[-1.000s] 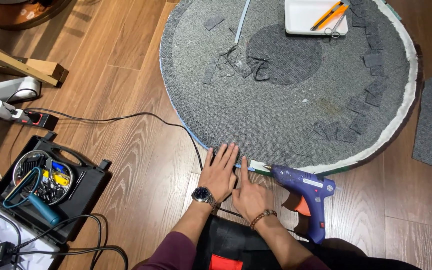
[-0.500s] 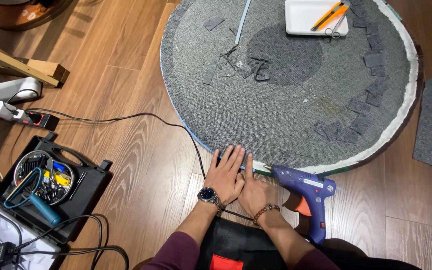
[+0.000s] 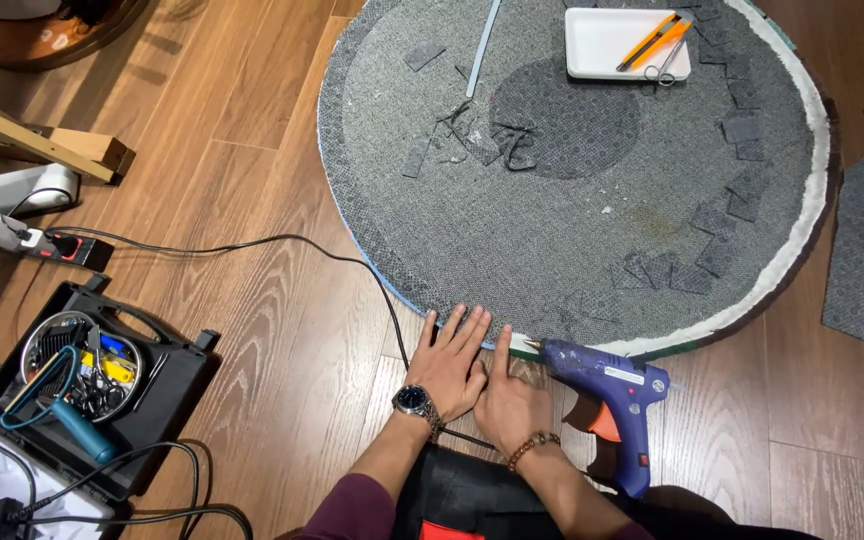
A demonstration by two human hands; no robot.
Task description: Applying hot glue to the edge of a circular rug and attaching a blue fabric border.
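We press our left hand [image 3: 449,365] flat, fingers spread, on the near edge of the round grey mat [image 3: 572,170] at lower centre of the frame. Our right hand [image 3: 509,400] lies just beside it, flat too, fingers together, gripping nothing. Both touch the mat's rim where it meets the wooden floor [image 3: 252,150]. Just right of our right hand lies a blue glue gun [image 3: 607,395], nozzle pointing left at the rim. Its black cord [image 3: 252,243] runs off to the left. A white tray [image 3: 602,45] with cutters sits at the mat's top. An open black case [image 3: 92,395] sits lower left.
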